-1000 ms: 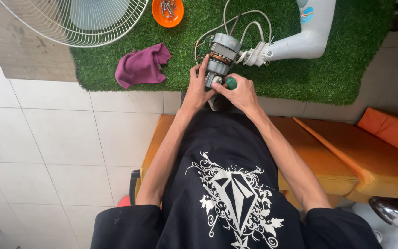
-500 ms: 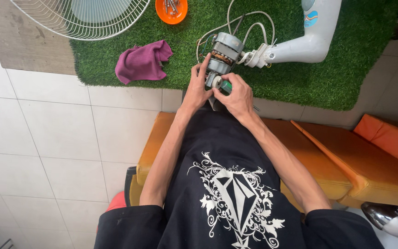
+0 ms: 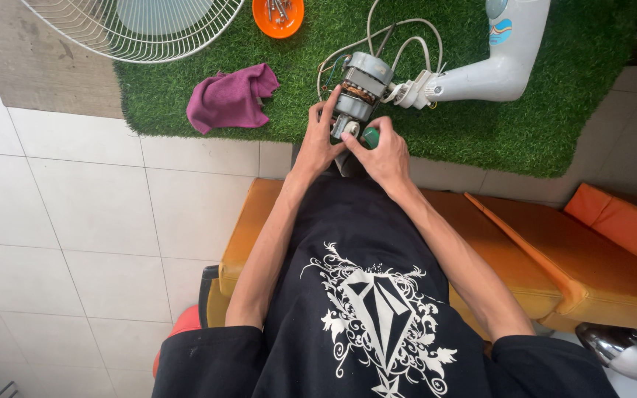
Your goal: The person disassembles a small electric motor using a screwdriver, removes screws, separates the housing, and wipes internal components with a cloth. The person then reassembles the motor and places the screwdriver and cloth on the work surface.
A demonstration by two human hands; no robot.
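Seemingly mid-repair, the left hand (image 3: 318, 140) closes its grip around a grey fan motor (image 3: 355, 99) standing on the green turf mat (image 3: 540, 110), while the right hand (image 3: 385, 151) clasps a green-handled screwdriver (image 3: 370, 137) against the motor's near end; wires trail to a white fan neck (image 3: 481, 70), a purple cloth (image 3: 230, 96) beside

Magenta cloth (image 3: 230, 96) — green turf mat (image 3: 554, 110) — orange bowl (image 3: 278, 16).
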